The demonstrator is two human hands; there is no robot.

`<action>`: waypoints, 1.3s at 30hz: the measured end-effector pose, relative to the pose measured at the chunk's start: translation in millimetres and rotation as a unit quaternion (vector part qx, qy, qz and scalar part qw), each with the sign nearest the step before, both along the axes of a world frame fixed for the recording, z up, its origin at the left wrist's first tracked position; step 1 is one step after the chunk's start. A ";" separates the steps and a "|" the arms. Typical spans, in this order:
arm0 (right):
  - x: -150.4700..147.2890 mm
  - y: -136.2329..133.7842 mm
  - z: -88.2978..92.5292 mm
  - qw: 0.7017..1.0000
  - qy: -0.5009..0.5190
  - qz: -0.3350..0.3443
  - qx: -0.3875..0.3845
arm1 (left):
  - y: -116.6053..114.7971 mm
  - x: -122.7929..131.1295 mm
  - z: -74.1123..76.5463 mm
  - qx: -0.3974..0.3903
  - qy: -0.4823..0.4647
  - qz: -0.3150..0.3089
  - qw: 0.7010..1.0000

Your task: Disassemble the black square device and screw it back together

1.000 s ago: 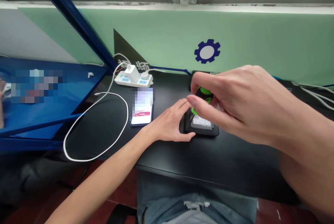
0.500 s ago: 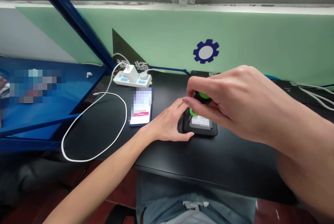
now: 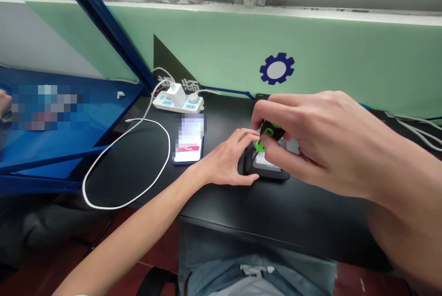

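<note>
Green-and-black plastic piece [image 3: 271, 132] pinched by right grip [image 3: 321, 144]; black rectangular case [image 3: 272, 175] steadied by spread left grip [image 3: 224, 162], apparently against sliding.

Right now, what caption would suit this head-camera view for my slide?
Right hand pinches a green-and-black object above a black case, left hand touching it.

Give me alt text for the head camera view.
The right hand pinches a green-and-black piece above a black case on a black desk, while the left hand rests against the case. A phone, power strip and looped white cable lie to the left.
</note>
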State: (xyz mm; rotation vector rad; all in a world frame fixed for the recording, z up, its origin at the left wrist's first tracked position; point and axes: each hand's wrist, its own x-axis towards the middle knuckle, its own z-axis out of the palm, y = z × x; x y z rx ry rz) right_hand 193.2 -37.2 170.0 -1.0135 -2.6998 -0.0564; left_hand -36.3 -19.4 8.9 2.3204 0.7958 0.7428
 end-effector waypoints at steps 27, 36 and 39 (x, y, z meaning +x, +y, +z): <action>-3.3 3.1 -10.7 0.998 -0.006 -0.016 0.066 | 0.0 0.1 -0.9 -0.021 0.017 0.009 1.000; 6.9 5.3 12.1 0.999 0.025 0.003 -0.019 | -0.2 0.7 1.0 -0.022 0.013 0.013 1.000; 23.1 3.0 30.4 0.986 0.152 -0.025 -0.063 | -1.6 0.3 3.3 -0.030 0.015 0.014 0.999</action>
